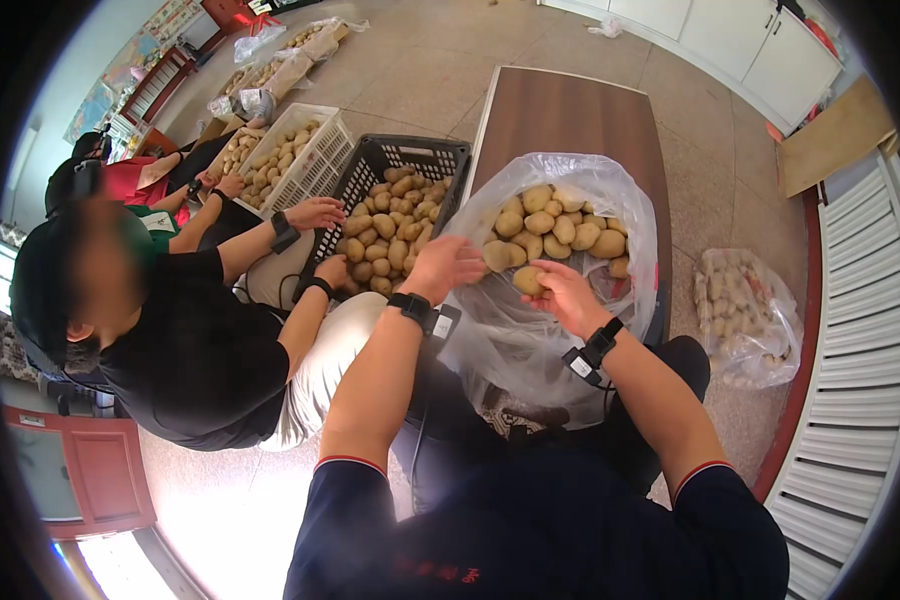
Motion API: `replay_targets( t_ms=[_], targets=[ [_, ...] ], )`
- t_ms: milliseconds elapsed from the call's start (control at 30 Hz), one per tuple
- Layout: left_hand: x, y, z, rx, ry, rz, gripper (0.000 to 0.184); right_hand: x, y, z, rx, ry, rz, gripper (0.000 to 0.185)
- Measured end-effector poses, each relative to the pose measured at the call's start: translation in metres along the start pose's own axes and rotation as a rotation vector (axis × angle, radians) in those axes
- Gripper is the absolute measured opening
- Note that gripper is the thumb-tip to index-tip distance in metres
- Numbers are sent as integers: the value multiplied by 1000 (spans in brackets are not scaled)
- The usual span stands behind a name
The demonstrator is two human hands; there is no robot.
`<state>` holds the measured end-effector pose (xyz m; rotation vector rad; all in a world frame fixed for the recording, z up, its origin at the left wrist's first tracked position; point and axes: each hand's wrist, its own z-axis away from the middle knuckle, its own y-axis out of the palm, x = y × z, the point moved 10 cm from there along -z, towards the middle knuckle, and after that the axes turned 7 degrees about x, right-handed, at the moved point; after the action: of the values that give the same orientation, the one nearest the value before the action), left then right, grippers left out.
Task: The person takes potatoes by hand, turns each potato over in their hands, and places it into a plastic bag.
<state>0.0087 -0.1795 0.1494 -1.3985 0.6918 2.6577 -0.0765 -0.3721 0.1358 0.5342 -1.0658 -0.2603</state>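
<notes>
Between the fingers of my right hand (567, 298) is a potato (528, 281), held above the near side of a clear plastic bag (642, 215). My left hand (447, 266) is at the bag's left edge, fingers stretched out and nothing seen in them. Just off its fingertips is another potato (497, 256); whether they touch I cannot tell. Several potatoes (563, 230) lie inside the opened bag, which rests on a brown tabletop (570, 115) and hangs down toward my lap. Both my wrists carry dark bands with small devices.
On my left, a black crate (410, 150) holds potatoes, with a co-worker's hands (316, 213) at it. Beyond stands a white crate (322, 150) of potatoes beside other people. A filled plastic bag (745, 310) lies on the floor at right, near a white radiator (850, 400).
</notes>
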Motion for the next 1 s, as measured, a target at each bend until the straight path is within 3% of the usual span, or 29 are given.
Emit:
replay_targets(
  t_ms=[300,633,867,1000],
  targets=[
    [20,43,1,259,-112,-75,41,6,36,-12,112,-48,30,45],
    [19,58,5,376,-133,-123,33,13,29,-17,-24,-84,235,30],
    [-2,33,2,250,-63,33,34,2,-9,-9,-149,-27,316,30],
    [-12,-10,-11,139,106,217,31,-3,-51,-6,-245,-53,421,28]
  ],
)
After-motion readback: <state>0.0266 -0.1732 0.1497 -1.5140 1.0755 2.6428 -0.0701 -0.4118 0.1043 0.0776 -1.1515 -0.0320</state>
